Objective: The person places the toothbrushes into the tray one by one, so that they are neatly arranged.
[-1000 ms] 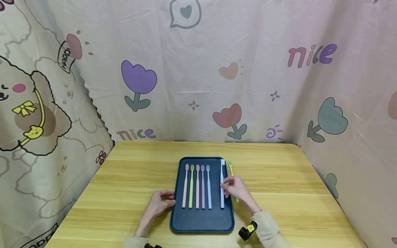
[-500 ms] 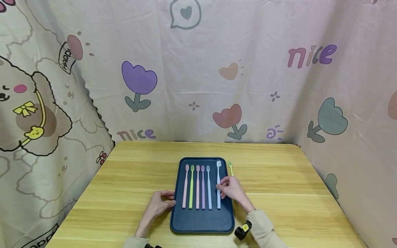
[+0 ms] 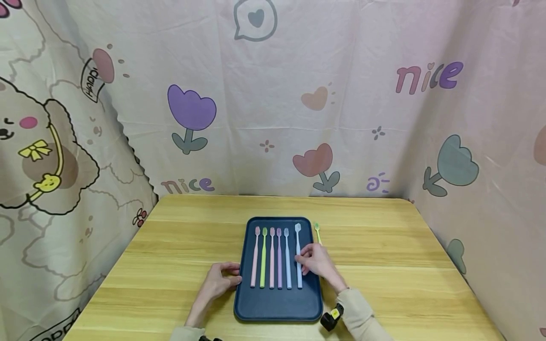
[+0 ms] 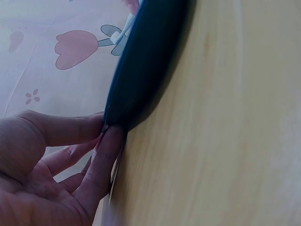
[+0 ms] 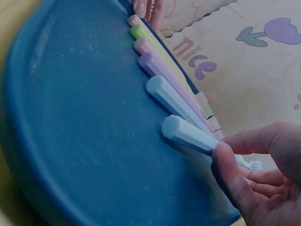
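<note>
My right hand [image 3: 317, 260] pinches a light blue toothbrush [image 5: 188, 134] between thumb and fingers, over the right part of a dark blue tray [image 3: 277, 305]. The brush points bristles away, close to the tray floor. Left of it lies a row of toothbrushes: another light blue one [image 3: 287, 265], a purple one [image 3: 279, 265], a pink one [image 3: 271, 265], a green one [image 3: 263, 265] and, at the far left, a second pink one [image 3: 254, 265]. My left hand [image 3: 219, 282] holds the tray's left rim between thumb and fingers, as the left wrist view shows.
A yellow-green toothbrush [image 3: 317, 228] lies on the wooden table [image 3: 384, 246] just right of the tray, partly hidden behind my right hand. A printed curtain [image 3: 264, 71] hangs behind the table and along both sides.
My right hand has carried the light blue toothbrush left, from near the tray's right rim toward the row. The brush has turned its bristles from sideways to upward. My left hand stays put.
</note>
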Tool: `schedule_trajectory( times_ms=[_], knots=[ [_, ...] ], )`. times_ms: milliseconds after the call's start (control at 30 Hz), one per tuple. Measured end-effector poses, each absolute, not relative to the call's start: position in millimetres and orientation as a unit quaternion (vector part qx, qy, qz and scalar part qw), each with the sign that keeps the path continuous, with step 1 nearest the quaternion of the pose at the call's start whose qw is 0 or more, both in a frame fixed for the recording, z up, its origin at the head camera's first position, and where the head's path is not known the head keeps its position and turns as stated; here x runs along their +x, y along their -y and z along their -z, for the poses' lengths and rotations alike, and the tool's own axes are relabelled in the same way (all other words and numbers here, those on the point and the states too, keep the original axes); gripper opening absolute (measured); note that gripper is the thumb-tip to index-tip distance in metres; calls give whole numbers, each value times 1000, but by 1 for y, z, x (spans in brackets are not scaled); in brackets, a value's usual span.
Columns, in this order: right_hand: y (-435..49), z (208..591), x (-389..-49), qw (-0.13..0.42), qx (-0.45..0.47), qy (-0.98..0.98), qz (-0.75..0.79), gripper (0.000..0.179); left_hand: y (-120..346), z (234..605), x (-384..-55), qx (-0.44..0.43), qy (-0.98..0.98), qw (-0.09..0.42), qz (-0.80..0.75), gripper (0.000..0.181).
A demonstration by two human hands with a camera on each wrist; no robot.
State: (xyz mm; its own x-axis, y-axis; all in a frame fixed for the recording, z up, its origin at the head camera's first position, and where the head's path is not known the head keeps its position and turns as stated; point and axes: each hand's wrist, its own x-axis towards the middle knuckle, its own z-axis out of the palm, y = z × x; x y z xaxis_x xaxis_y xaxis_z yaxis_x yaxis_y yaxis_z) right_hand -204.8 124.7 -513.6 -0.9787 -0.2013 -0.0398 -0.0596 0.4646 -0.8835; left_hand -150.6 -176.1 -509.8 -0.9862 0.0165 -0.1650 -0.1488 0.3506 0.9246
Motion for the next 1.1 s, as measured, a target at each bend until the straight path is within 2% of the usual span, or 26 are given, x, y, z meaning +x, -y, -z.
schedule_trajectory(
  times_ms=[233,1100],
  knots=[
    [-122,515,-204,72,-75,-858,503,15,176,511,-151,-37,-818,71,-569,37],
    [-118,521,-200,19,-89,-868,488,17,177,511,-151,-40,-817,77,-570,38]
  ],
)
